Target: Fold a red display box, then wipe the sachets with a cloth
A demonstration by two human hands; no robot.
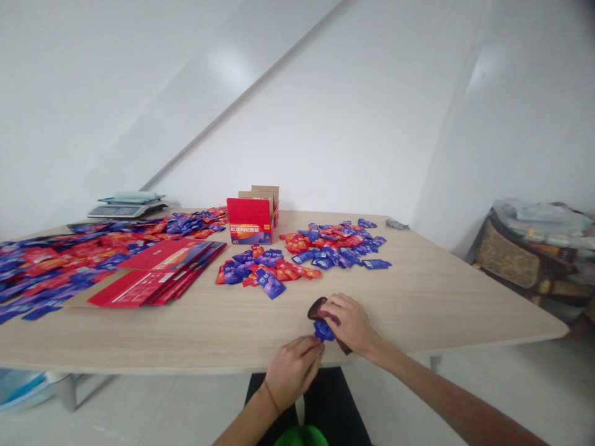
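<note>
My left hand (297,365) is at the table's front edge, its fingers pinched at the lower corner of a small blue sachet (324,331). My right hand (348,319) is closed over a dark brown item with a rounded, dark-rimmed end (317,308); another part of it shows below the palm. What this item is, I cannot make out, as the fingers cover most of it. The blue sachet lies between both hands, against the dark item. Ahead of them is a small pile of red and blue sachets (270,284).
A red printed carton (250,222) with raised flaps stands at the back. Flattened red cartons (153,279) lie left of centre, beside a large sachet heap (60,263). Another sachet pile (334,241) is right of the carton. A scale (126,209) sits back left; a loaded bag (525,248) stands right.
</note>
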